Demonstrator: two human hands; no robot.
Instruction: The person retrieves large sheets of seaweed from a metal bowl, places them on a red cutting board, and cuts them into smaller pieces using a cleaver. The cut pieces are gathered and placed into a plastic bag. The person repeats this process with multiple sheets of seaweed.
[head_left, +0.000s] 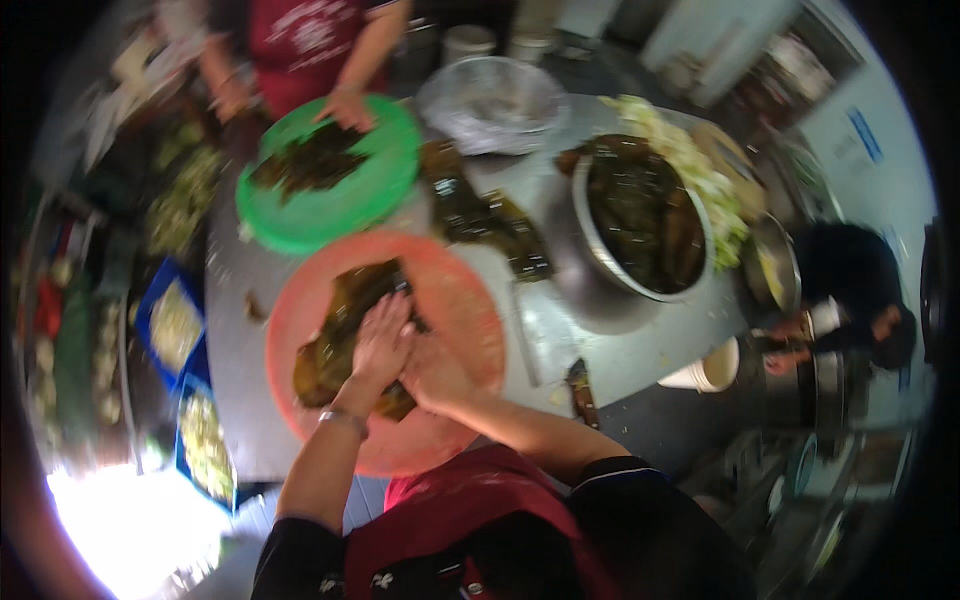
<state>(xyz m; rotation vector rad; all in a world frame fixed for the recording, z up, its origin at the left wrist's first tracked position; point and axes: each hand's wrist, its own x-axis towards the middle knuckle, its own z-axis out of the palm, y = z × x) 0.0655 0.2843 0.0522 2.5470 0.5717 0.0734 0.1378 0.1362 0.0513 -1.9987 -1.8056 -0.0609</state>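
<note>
Both of my hands rest flat on dark, wet brown-green leaves (330, 352), which lie on a round orange plastic tray (465, 330). My left hand (385, 341) presses near the middle of the leaves, fingers pointing away from me. Beside it, touching, my right hand (435, 371) lies at the leaves' right edge. What is under the palms is hidden. More such leaves (487, 221) are spread on the metal table (240, 390) behind the tray. A large metal pot (592, 277) at the right is filled with dark leaves (637, 217).
Across the table, a co-worker's hand (349, 109) touches a green tray (322, 225) bearing dark leaves. A knife (582, 394) lies near the front edge. A plastic-lined bowl (495, 105) stands behind; chopped pale-green vegetables (697, 172) lie beyond the pot. Another person (855, 285) is at right.
</note>
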